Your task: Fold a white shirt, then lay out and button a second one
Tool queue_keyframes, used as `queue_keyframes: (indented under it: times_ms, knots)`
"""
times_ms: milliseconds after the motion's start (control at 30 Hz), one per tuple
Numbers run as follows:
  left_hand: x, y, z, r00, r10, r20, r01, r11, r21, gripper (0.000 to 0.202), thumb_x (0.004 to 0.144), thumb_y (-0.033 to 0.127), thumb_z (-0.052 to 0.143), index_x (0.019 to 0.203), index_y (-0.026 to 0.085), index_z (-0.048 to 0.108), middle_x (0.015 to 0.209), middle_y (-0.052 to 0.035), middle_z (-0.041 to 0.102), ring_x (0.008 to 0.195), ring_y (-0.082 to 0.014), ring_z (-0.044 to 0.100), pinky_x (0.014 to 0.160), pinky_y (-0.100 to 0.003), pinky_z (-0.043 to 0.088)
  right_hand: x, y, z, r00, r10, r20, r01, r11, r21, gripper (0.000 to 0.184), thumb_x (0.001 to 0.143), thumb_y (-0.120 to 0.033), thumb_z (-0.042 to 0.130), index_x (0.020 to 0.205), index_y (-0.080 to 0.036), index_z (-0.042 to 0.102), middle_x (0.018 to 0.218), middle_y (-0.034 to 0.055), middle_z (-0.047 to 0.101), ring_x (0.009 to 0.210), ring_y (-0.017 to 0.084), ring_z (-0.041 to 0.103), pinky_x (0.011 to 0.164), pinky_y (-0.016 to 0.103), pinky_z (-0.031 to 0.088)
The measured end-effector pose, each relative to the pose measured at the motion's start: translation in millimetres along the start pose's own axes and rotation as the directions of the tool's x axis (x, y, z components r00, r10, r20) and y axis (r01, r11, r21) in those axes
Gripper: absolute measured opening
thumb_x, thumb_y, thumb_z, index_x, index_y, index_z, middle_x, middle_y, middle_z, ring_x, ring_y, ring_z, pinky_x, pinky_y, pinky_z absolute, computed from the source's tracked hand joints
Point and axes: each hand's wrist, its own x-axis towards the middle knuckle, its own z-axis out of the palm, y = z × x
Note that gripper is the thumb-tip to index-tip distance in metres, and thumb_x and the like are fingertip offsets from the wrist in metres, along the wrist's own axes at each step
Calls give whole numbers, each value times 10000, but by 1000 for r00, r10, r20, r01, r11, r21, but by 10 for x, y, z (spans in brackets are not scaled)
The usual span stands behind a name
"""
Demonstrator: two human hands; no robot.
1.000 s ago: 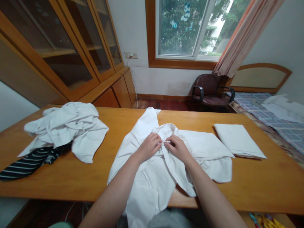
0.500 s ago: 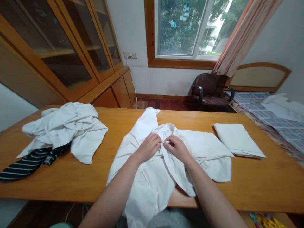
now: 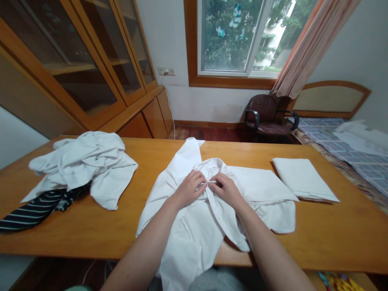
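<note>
A white shirt (image 3: 194,230) lies spread and rumpled in front of me, its lower end hanging over the near table edge. My left hand (image 3: 191,186) pinches the cloth just below the collar (image 3: 214,163). Opposite it, my right hand (image 3: 223,188) pinches the same spot from the right, the fingertips of both hands almost meeting. A long front edge of the shirt runs down from between them. The fingers cover whatever small part they grip, perhaps a button, which I cannot make out. One sleeve (image 3: 257,182) stretches to the right.
At the left of the wooden table (image 3: 303,246) sits a heap of white cloth (image 3: 91,161) over a striped black tie (image 3: 33,210). A folded white cloth (image 3: 304,178) lies at the right. Beyond stand a cabinet (image 3: 130,109), an office chair (image 3: 265,113) and a bed (image 3: 357,137).
</note>
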Motion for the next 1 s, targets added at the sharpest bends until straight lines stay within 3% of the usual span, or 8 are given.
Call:
queue_keyframes:
  times_ms: [233, 567, 800, 1000]
  knots:
    - [-3, -54, 43, 999, 19, -48, -19, 1000, -6, 96, 959, 223, 526, 910, 201, 605, 946, -49, 610, 986, -217, 525, 913, -374, 451, 42, -32, -7, 1000, 5, 1, -5, 1000, -20, 38, 897, -240, 648, 880, -208, 661, 785, 4, 605, 720, 151, 559, 674, 261, 416]
    - [67, -260, -8, 996, 18, -83, -21, 999, -33, 80, 942, 189, 532, 892, 198, 594, 948, -48, 608, 975, -206, 523, 910, -360, 450, 346, -91, -177, 991, 38, 130, -40, 999, 12, 97, 898, -236, 626, 945, -193, 699, 862, 28, 675, 742, 149, 594, 701, 269, 452]
    - [180, -388, -87, 993, 6, -118, -15, 998, -69, 86, 928, 187, 533, 868, 202, 593, 922, -41, 603, 957, -200, 528, 902, -356, 455, 511, -26, -49, 997, 54, 46, -56, 998, 41, 123, 871, -170, 617, 961, -198, 694, 852, 13, 661, 734, 143, 591, 717, 274, 454]
    - [183, -437, -75, 994, -22, -106, 10, 994, -111, 94, 929, 211, 541, 864, 207, 609, 922, -42, 609, 954, -202, 531, 899, -369, 454, 454, 50, 95, 997, 45, -69, -42, 998, 36, 114, 891, -233, 615, 976, -214, 690, 820, 9, 630, 719, 156, 568, 692, 283, 445]
